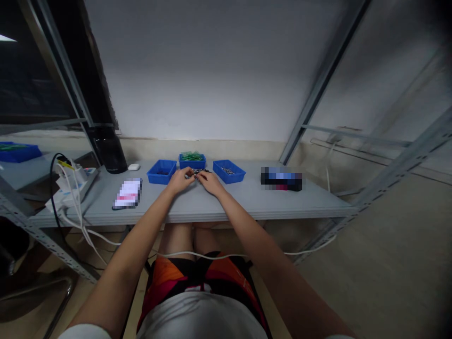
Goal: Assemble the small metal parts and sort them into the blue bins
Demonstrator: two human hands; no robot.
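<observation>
My left hand [182, 180] and my right hand [209, 182] meet over the middle of the grey table [197, 203], fingers bent and pinched close together. Whatever lies between the fingertips is too small to make out. Just behind them is a small heap of dark and shiny metal pieces [202, 172]. To the left of my hands stands a blue bin [155, 179] with dark contents. Behind the heap, another blue bin [192, 165] holds green pieces [191, 155]. On the right, a third blue bin [237, 177] contains thin silvery metal parts [228, 170].
A phone [127, 193] lies at the left, near a white earbud case [133, 167] and a black bottle [111, 153]. A power strip [76, 188] with cables is at the left end. A blurred dark object [281, 180] lies right. Metal posts [318, 89] frame the table; a white cable [219, 257] hangs below.
</observation>
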